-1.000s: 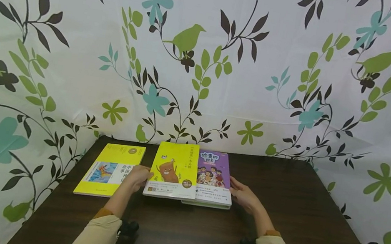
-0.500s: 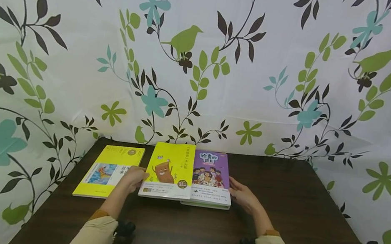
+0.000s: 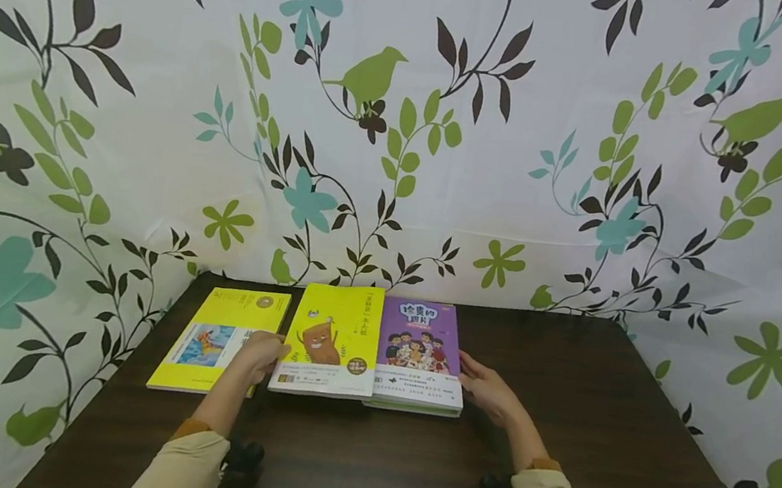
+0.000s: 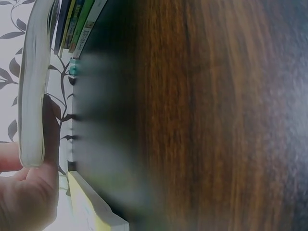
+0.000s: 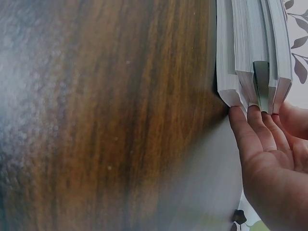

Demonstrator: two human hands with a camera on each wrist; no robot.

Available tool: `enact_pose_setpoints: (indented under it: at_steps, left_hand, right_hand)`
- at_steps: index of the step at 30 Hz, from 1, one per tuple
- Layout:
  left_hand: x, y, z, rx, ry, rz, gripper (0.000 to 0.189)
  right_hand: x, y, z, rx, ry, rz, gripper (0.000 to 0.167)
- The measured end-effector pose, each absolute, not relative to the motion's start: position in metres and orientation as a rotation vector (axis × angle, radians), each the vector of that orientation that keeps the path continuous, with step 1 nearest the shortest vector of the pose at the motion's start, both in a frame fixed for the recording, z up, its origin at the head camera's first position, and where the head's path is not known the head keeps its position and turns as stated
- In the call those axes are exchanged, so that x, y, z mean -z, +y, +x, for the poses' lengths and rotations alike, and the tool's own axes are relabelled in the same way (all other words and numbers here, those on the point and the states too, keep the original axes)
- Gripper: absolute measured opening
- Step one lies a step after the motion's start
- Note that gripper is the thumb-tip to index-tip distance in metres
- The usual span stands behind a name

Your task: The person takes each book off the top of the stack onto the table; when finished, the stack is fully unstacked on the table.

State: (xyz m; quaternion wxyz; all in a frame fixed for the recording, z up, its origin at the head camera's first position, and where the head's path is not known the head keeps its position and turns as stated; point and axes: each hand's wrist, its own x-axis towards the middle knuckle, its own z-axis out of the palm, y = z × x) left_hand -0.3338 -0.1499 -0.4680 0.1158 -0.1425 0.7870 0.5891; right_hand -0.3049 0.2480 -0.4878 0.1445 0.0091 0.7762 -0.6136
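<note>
My left hand [image 3: 260,355] pinches the left edge of a yellow book [image 3: 329,327] with a cartoon wood stump on its cover. In the left wrist view this book [image 4: 32,91] is raised above the table, thumb on one face and fingers under the other. Right of it, partly overlapped by it in the head view, lies a purple-and-white book [image 3: 418,341] on top of a stack. My right hand [image 3: 490,394] rests against the stack's right side. The right wrist view shows its fairly straight fingertips touching the page edges of the stacked books [image 5: 252,62].
Another yellow book [image 3: 197,371], with a picture panel, lies flat on the dark wood table [image 3: 364,476] at the left, partly behind my left hand. A patterned cloth [image 3: 495,158] with leaves and birds hangs at the table's back edge.
My left hand has moved left with the yellow stump book, sliding it off the purple book and uncovering more of that cover. The right hand stays at the stack's side.
</note>
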Motion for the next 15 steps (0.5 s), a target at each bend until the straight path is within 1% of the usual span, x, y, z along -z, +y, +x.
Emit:
enact_pose_setpoints:
  at_steps: [7, 15]
  left_hand:
    - [0.4673, -0.155, -0.3319, -1.734, 2.307, -0.427, 0.04]
    - [0.4678, -0.1591, -0.3315, -1.744, 2.318, -0.396, 0.042]
  right_hand:
    - [0.4876, 0.2473, -0.3044, 1.765, 2.243, 0.024, 0.057]
    - [0.4896, 0.2476, -0.3049, 1.786, 2.236, 0.021, 0.057]
